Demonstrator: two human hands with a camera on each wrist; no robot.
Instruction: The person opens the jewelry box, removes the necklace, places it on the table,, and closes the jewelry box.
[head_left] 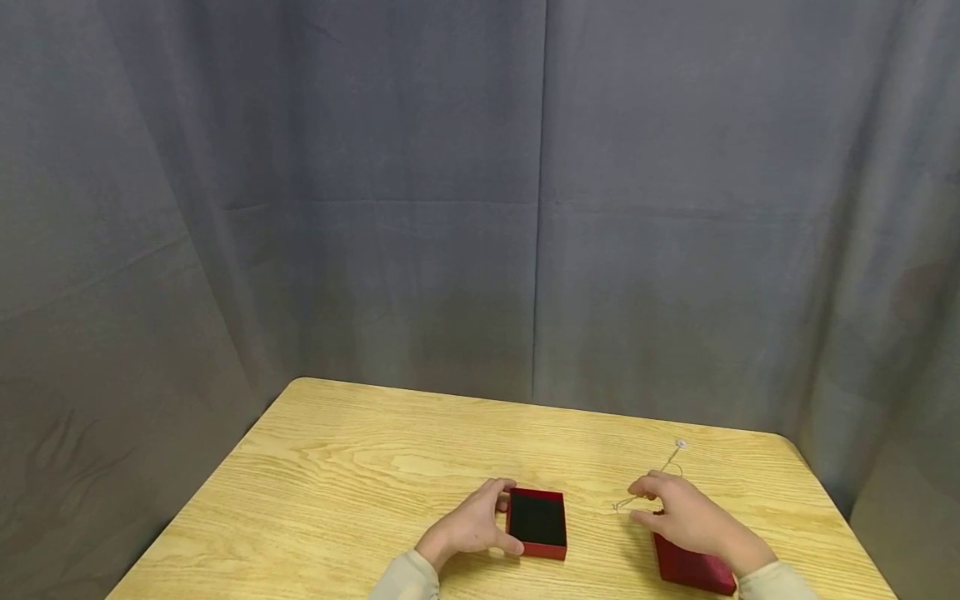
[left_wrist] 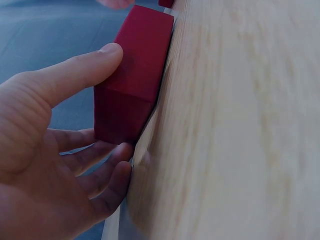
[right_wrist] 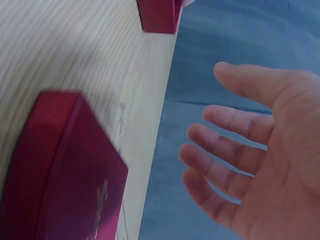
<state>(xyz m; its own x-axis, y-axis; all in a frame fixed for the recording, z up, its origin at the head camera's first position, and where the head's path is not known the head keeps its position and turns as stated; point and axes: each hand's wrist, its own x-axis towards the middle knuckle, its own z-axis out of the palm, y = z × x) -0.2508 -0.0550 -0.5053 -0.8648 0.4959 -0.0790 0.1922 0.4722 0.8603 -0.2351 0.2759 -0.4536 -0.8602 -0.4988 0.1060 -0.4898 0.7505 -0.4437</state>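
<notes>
My left hand (head_left: 472, 521) holds the left end of a small red box base (head_left: 566, 550) with a black insert (head_left: 537, 520). In the left wrist view the thumb lies along one red side (left_wrist: 142, 55) and the fingers curl behind the end. My right hand (head_left: 690, 512) hovers over the red box lid (head_left: 693, 571), fingers loosely bent and nothing between them; the right wrist view shows the lid (right_wrist: 85, 165) apart from the hand, with a gold mark. A thin necklace (head_left: 668, 459) with a pale pendant (head_left: 681, 443) lies beyond the right hand, partly hidden by it.
Both hands work over a light wood-grain table (head_left: 360, 450) with rounded far corners. Grey curtains (head_left: 420, 250) hang behind it and along both sides.
</notes>
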